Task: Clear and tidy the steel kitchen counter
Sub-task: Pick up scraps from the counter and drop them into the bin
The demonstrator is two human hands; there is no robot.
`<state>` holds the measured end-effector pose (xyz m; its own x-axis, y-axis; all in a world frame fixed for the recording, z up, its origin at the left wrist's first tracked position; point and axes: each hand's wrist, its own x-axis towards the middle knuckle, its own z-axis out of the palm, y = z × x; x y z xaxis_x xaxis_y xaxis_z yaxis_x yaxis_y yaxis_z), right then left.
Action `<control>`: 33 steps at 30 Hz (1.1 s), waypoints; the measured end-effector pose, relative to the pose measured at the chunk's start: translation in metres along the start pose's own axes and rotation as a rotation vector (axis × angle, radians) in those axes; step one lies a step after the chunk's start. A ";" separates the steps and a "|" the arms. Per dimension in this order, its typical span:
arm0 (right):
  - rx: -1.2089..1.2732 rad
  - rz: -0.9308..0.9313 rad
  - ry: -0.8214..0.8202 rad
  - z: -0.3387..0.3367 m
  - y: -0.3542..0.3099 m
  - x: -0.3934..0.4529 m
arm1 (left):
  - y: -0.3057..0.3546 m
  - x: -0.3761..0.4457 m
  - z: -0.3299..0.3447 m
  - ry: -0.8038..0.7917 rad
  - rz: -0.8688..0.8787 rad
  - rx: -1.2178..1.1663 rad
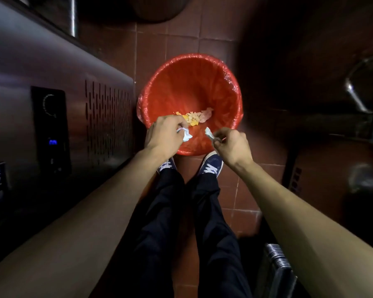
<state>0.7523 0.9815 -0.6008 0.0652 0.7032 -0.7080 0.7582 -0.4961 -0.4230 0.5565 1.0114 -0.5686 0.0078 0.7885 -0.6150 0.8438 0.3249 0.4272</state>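
Observation:
A round bin with a red plastic liner stands on the tiled floor straight below me. Yellow and pale food scraps lie at its bottom. Over the bin's near rim, my left hand grips a crumpled white tissue. Just to its right, my right hand pinches a second small white scrap of paper. The two hands are apart, both above the liner.
A steel cabinet front with vent slots and a dark control panel runs along the left. A steel pot or bowl sits at the right edge. My shoes stand on red floor tiles against the bin.

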 end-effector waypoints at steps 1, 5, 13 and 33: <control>0.009 0.002 -0.001 0.006 0.001 0.008 | -0.004 0.006 0.005 -0.002 -0.003 -0.001; 0.007 -0.026 -0.003 0.032 0.006 0.038 | -0.022 0.030 0.030 -0.011 -0.015 0.001; 0.038 0.010 -0.003 0.067 0.021 0.079 | -0.058 0.067 0.067 -0.037 -0.016 0.014; -0.164 -0.076 0.025 -0.009 -0.062 0.002 | -0.005 0.009 -0.025 -0.168 0.086 0.222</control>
<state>0.7115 1.0184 -0.5711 0.0183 0.7489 -0.6624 0.8569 -0.3531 -0.3756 0.5389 1.0295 -0.5601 0.1572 0.7047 -0.6919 0.9330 0.1237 0.3380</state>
